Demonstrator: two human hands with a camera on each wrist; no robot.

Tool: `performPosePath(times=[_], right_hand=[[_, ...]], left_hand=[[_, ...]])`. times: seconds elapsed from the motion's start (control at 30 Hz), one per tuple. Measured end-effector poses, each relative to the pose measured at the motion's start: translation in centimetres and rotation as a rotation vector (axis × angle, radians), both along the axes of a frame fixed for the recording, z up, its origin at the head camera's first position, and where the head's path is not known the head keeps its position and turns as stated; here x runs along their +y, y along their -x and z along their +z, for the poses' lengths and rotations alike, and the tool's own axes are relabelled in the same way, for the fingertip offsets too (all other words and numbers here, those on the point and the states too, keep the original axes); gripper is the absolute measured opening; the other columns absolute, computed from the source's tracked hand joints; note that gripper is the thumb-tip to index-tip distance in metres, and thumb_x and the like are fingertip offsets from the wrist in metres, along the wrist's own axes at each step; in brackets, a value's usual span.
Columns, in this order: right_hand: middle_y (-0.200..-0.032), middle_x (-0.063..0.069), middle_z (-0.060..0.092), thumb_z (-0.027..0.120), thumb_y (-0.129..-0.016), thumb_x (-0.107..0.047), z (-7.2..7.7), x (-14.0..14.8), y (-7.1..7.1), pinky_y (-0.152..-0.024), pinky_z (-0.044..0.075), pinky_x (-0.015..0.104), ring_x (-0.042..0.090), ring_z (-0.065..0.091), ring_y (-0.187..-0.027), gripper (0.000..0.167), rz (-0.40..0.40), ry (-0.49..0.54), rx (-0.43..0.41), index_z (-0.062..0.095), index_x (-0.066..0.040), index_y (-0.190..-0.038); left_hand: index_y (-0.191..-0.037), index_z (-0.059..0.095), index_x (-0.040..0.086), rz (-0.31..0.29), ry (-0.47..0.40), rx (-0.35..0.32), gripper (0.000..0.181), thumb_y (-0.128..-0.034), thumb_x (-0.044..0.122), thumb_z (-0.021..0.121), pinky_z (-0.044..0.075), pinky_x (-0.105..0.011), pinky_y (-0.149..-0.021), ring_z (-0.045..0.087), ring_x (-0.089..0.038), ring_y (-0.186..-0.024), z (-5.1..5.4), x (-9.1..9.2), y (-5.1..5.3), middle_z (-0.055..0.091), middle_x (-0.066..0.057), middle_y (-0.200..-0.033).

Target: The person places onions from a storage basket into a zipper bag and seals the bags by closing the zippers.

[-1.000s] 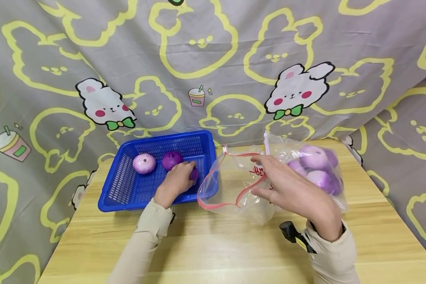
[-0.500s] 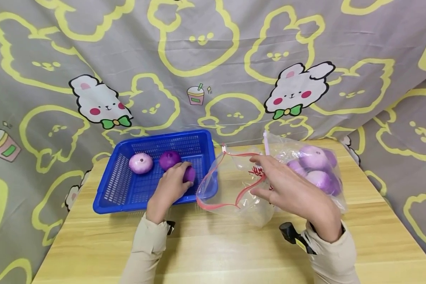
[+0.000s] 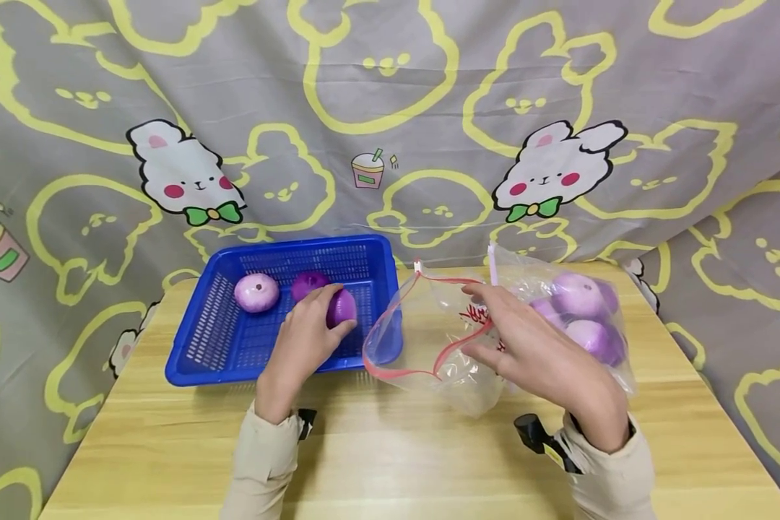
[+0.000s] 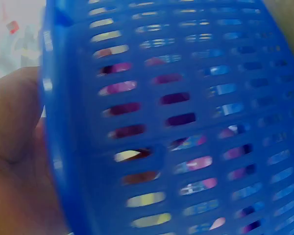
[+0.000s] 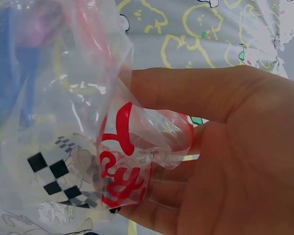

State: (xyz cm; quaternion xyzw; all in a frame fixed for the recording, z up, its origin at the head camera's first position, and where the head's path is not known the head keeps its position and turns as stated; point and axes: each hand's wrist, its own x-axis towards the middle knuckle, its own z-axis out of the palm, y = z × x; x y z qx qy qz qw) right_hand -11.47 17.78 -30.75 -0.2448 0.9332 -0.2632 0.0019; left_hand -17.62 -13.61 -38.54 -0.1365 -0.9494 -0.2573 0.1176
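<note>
In the head view my left hand [image 3: 301,338] grips a purple onion [image 3: 342,309] inside the blue plastic basket [image 3: 247,378], near its right end. Beside that onion lies a darker purple onion [image 3: 307,282], partly behind my fingers. A paler onion [image 3: 256,292] sits further left. My right hand [image 3: 546,354] holds a clear zip bag [image 3: 422,339] with a red-edged mouth, which gapes toward the basket. The right wrist view has the bag's film and red lettering [image 5: 120,176] between thumb and fingers. The basket's slotted wall [image 4: 152,122] hides the held onion in the left wrist view.
Behind my right hand a second clear bag [image 3: 526,271] with several purple onions [image 3: 581,296] stands on the wooden table [image 3: 390,448]. A patterned grey curtain [image 3: 325,87] hangs along the table's back edge. A black camera mount sits on each wrist.
My left hand has drawn the onion slightly up and left, turning the wrist so more of the onion shows. The right hand keeps its hold on the bag. The head view has shifted a little.
</note>
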Motion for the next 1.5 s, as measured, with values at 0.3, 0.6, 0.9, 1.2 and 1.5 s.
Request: performPosePath(times=[0.3,0.6,0.9,1.2,1.5], right_hand=[[-0.147,0.013,0.046,0.071,-0.093,-0.025,-0.3,0.2,-0.1,-0.11,0.037,0.051,0.031,0.046,-0.133,0.074,-0.003,0.009,0.015,0.029,-0.007,-0.152],[-0.151,0.014,0.042,0.071,-0.093,-0.025,-0.2,0.0,0.2,-0.112,0.034,0.051,0.031,0.042,-0.137,0.076,0.005,0.008,0.011,0.028,-0.003,-0.153],[-0.146,0.014,0.046,0.072,-0.093,-0.025,-0.4,-0.2,0.3,-0.107,0.04,0.052,0.03,0.047,-0.131,0.075,0.001,0.01,0.007,0.029,-0.009,-0.153],[-0.128,0.009,0.056,0.073,-0.092,-0.023,-0.3,-0.1,0.1,-0.097,0.048,0.047,0.023,0.058,-0.111,0.076,0.023,0.025,0.05,0.029,-0.015,-0.153],[-0.133,0.01,0.057,0.074,-0.091,-0.027,0.0,-0.1,-0.6,-0.093,0.05,0.042,0.017,0.061,-0.107,0.07,0.033,0.026,0.062,0.036,-0.008,-0.148]], left_hand=[[-0.138,0.056,0.009,0.0,-0.031,0.086,0.064,-0.0831,0.029,0.082,0.051,-0.056,-0.095,0.059,-0.038,-0.118,1.9,0.3,-1.3,0.059,-0.017,-0.134],[-0.137,0.055,0.011,0.004,-0.063,0.165,0.064,-0.0831,0.033,0.082,0.053,-0.054,-0.092,0.058,-0.032,-0.119,3.3,0.9,-2.6,0.059,-0.013,-0.133],[-0.135,0.058,0.01,-0.075,-0.143,0.409,0.062,-0.0829,0.034,0.082,0.052,-0.047,-0.093,0.051,-0.03,-0.119,5.0,3.2,-4.7,0.06,-0.012,-0.133],[-0.138,0.056,0.008,-0.346,-0.151,0.529,0.066,-0.0831,0.034,0.081,0.047,-0.041,-0.102,0.051,-0.028,-0.121,5.3,6.7,-6.4,0.054,-0.013,-0.142],[-0.136,0.059,0.013,-0.345,0.001,0.421,0.059,-0.0861,0.04,0.077,0.045,-0.042,-0.097,0.052,-0.025,-0.121,4.1,7.1,-6.3,0.055,-0.008,-0.14]])
